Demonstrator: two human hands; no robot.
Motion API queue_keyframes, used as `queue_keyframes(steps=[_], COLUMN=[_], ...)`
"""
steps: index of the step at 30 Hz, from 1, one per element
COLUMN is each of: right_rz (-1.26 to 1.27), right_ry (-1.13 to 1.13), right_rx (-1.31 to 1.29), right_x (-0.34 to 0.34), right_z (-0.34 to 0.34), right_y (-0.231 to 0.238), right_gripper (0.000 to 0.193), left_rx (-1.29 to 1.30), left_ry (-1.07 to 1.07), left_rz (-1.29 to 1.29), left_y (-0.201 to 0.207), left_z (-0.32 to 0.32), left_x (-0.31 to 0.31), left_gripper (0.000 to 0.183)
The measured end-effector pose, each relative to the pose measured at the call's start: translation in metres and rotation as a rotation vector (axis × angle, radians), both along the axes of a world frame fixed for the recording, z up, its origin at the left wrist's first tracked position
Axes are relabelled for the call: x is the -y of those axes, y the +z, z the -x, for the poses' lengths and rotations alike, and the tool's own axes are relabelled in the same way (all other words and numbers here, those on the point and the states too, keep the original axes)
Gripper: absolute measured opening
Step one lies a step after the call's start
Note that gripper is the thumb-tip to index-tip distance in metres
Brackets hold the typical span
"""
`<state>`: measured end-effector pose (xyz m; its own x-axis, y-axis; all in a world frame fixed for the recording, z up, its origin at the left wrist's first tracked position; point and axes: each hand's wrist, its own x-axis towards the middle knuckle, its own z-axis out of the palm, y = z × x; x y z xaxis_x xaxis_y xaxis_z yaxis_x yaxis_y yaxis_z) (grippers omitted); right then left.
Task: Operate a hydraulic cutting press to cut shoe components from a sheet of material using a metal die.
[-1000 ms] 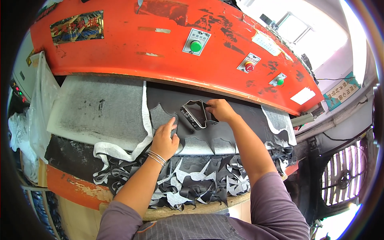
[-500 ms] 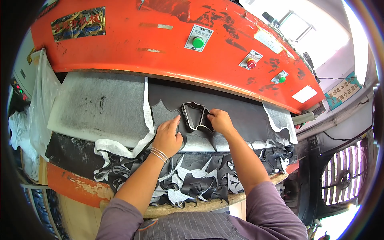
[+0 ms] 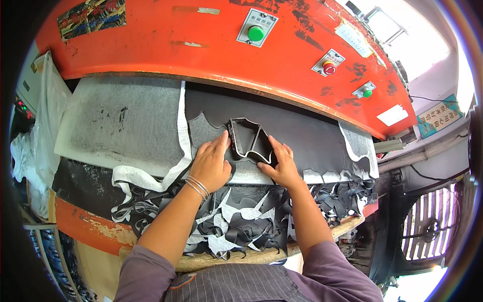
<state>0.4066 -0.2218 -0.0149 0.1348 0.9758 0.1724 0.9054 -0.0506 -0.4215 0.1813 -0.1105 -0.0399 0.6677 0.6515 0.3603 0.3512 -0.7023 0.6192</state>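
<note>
Flanking the metal frame (image 3: pixel 255 140) with left hand (image 3: pixel 211 165) and right hand (image 3: pixel 283 168) apart, loosely spread, we had offcuts (image 3: pixel 246 219) piled between our forearms (image 3: pixel 173 221); dark sheet (image 3: pixel 313 132) beyond the right looked uncut.

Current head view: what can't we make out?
All in the head view:
Black sheet, far edge: hidden under orange beam.
Metal die, right outer wall: partly hidden by right hand.
Left hand, palm: hidden by its own back.
Beam's upper left: cut off by picture's top edge.
</note>
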Motion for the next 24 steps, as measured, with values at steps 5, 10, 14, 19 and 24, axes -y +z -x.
queue_keyframes(steps=[5,10,14,19,24], right_rz=[-0.019,0.002,0.017,0.01,-0.014], right_ry=[0.015,0.02,0.055,0.053,0.043], right_rx=[-0.013,-0.005,-0.013,0.0,0.014], right_x=[0.005,0.009,0.003,0.001,0.002], right_z=[-0.003,-0.005,-0.009,-0.01,-0.013], right_y=[0.001,0.0,0.002,-0.006,-0.008], right_gripper=[0.081,0.08,0.079,0.079,0.079], left_rx=[0.123,-0.001,-0.028,-0.035,-0.023], left_ry=[0.048,0.112,0.143,0.133,0.146], left_rz=[0.102,0.099,0.09,0.154,0.085], left_y=[-0.002,-0.003,-0.001,-0.001,-0.003], left_z=[-0.004,-0.016,-0.021,-0.023,-0.027], left_x=[0.001,0.0,-0.007,-0.022,-0.019], left_gripper=[0.076,0.08,0.08,0.074,0.072])
